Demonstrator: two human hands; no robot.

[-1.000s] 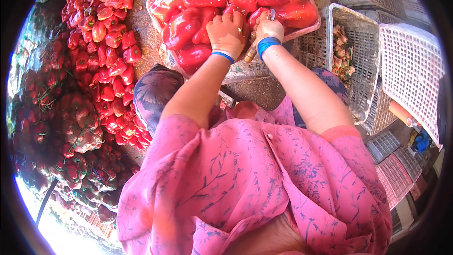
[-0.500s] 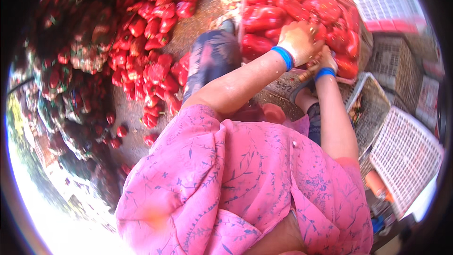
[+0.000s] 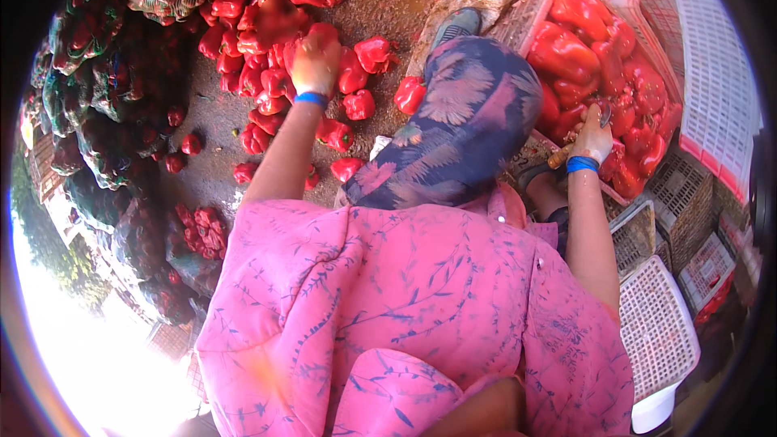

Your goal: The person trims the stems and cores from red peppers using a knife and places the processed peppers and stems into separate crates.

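My left hand, in a pale glove with a blue wristband, reaches over the loose pile on the ground. Its fingers are closed around a red bell pepper. My right hand, likewise gloved, is at the near edge of a pink plastic crate filled with red peppers. It grips a short tool with a brownish wooden handle; a curved metal end shows above the fingers. Part of the grip is hidden by the hand.
Green mesh sacks of peppers are stacked at the left. My bent knee rises between the pile and the crate. White plastic crates and grey-brown crates stand at the right. Single peppers lie about the wet ground.
My left hand has left the crate, where both hands were together, and moved left to the pile. The right hand stays by the crate with the tool. The whole view has swung left.
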